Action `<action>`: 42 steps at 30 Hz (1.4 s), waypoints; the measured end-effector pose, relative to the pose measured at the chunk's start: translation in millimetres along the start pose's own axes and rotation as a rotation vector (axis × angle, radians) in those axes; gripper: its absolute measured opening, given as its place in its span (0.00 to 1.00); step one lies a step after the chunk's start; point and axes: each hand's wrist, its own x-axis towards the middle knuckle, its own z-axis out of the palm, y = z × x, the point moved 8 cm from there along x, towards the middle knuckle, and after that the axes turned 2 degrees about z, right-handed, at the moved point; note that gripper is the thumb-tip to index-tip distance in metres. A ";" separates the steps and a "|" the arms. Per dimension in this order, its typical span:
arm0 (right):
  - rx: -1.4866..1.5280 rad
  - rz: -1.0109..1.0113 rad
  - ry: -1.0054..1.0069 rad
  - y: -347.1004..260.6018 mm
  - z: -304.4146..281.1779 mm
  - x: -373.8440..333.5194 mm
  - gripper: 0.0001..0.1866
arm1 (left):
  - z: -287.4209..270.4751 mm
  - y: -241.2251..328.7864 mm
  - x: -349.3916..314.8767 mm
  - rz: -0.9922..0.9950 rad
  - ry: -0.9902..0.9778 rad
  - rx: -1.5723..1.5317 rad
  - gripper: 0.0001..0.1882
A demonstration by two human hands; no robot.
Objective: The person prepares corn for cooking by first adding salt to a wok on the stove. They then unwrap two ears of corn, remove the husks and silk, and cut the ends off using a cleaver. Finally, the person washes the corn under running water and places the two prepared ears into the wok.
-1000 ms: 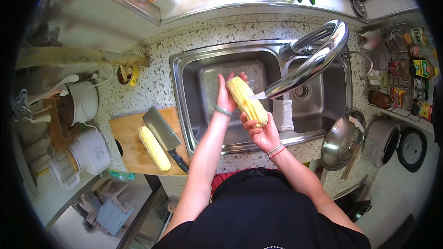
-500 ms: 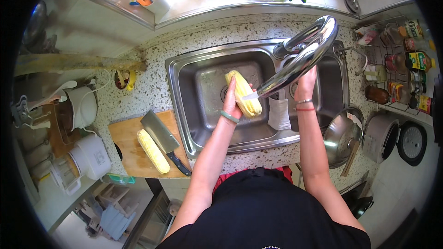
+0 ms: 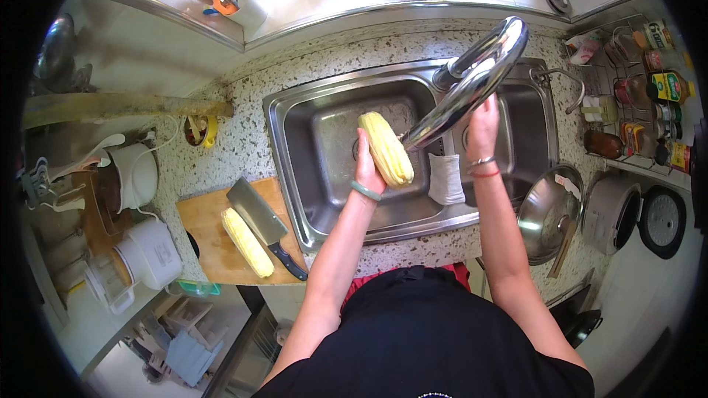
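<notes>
My left hand (image 3: 369, 169) is closed round a peeled yellow ear of corn (image 3: 386, 149), held tilted over the left sink basin just beside the tap's outlet. My right hand (image 3: 484, 131) is over the right basin, behind the curved chrome tap (image 3: 479, 96). Its fingers look stretched out, partly covered by the spout, and I see nothing held in them. No stream of water shows at the outlet. A second ear of corn (image 3: 247, 243) lies on the wooden cutting board (image 3: 210, 265) beside a cleaver (image 3: 257, 210) with a black handle.
A grey cloth (image 3: 446, 180) hangs over the divider of the steel double sink (image 3: 295, 232). Right of it stand a steel pan lid (image 3: 546, 217), a rice cooker (image 3: 611, 214) and a rack of jars (image 3: 627, 99). A yellow cup (image 3: 211, 131) stands left of the sink.
The short stream at the tap's outlet is gone. My right hand has shifted slightly down and left behind the tap. My left hand still holds the corn, now a little left.
</notes>
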 end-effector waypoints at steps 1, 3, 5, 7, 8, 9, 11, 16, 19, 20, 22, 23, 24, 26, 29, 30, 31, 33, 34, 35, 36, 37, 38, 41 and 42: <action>0.034 0.174 -0.035 32.4 2.0 -14.3 0.30 | 2.7 1.8 -2.2 0.034 -0.018 0.014 0.36; -0.138 0.447 -0.307 46.3 43.7 -71.1 0.42 | -3.0 4.5 -7.2 0.088 -0.002 0.014 0.35; -0.405 0.418 -0.530 81.6 67.9 -111.3 0.51 | 5.7 4.8 -18.4 0.093 -0.010 0.060 0.33; -0.381 0.332 -0.564 69.9 82.1 -133.3 0.48 | 12.0 11.7 -34.1 0.120 0.009 0.157 0.33; -0.341 0.291 -0.573 62.6 86.2 -138.5 0.46 | 15.4 15.4 -42.5 0.133 0.017 0.206 0.34; -0.353 0.248 -0.558 54.9 86.5 -142.6 0.45 | 22.0 23.8 -53.2 0.177 -0.026 0.317 0.35; -0.385 0.161 -0.526 25.4 86.7 -147.0 0.42 | 37.9 38.8 -78.6 0.107 -0.035 0.453 0.35; -0.380 0.287 -0.418 61.9 89.4 -162.6 0.38 | -62.4 33.4 -61.8 -0.154 0.320 0.570 0.46; -0.655 0.556 -0.408 134.1 71.8 -174.1 0.37 | -76.9 15.8 -60.4 -0.114 0.359 0.420 0.50; -0.574 0.505 -0.370 122.2 71.1 -182.9 0.37 | -72.0 17.5 -69.7 -0.038 0.427 0.440 0.50; -0.410 0.394 -0.289 100.8 69.8 -195.9 0.37 | -61.5 22.9 -71.2 0.001 0.216 0.498 0.46; -0.426 0.287 -0.263 89.2 70.7 -198.6 0.37 | -58.7 27.3 -71.2 0.010 0.078 0.505 0.46; -0.425 0.207 -0.232 78.4 70.6 -201.4 0.37 | -54.8 29.2 -72.6 0.019 -0.060 0.508 0.46; -0.415 0.042 -0.165 44.6 73.1 -206.7 0.36 | -62.7 42.3 -81.7 0.071 0.105 0.661 0.42; -0.343 0.578 -0.212 122.3 66.3 -192.9 0.35 | -72.4 39.9 -88.6 -0.032 0.320 0.530 0.40; -0.255 0.805 -0.230 152.8 64.3 -200.2 0.36 | -62.8 41.8 -89.9 -0.028 0.252 0.642 0.40; -0.352 0.446 -0.186 138.6 64.1 -195.1 0.35 | -51.6 44.0 -94.0 -0.026 0.189 0.747 0.40; -0.265 0.315 -0.143 95.9 73.1 -205.8 0.36 | -37.4 56.6 -104.0 0.122 0.083 0.881 0.39; -0.225 0.247 -0.121 65.0 78.7 -214.4 0.36 | -44.8 54.3 -104.4 0.103 0.056 0.775 0.38; -0.261 0.154 -0.091 41.5 82.6 -218.4 0.36 | -49.0 53.1 -99.2 0.092 0.018 0.674 0.37; -0.256 0.152 -0.087 42.1 87.7 -222.5 0.36 | -53.6 50.9 -95.6 0.081 -0.019 0.572 0.36; -0.250 0.145 -0.073 44.4 89.7 -223.2 0.36 | -64.4 46.4 -92.1 0.028 0.074 0.523 0.35; -0.241 0.143 -0.051 52.2 86.2 -223.9 0.36 | -57.5 41.3 -95.9 -0.014 0.079 0.533 0.35; -0.366 0.284 -0.073 89.4 81.4 -221.8 0.40 | -54.0 26.7 -102.5 -0.133 0.061 0.523 0.37; -0.377 0.300 -0.058 93.8 80.2 -227.0 0.41 | -54.2 27.7 -102.6 -0.097 0.056 0.537 0.37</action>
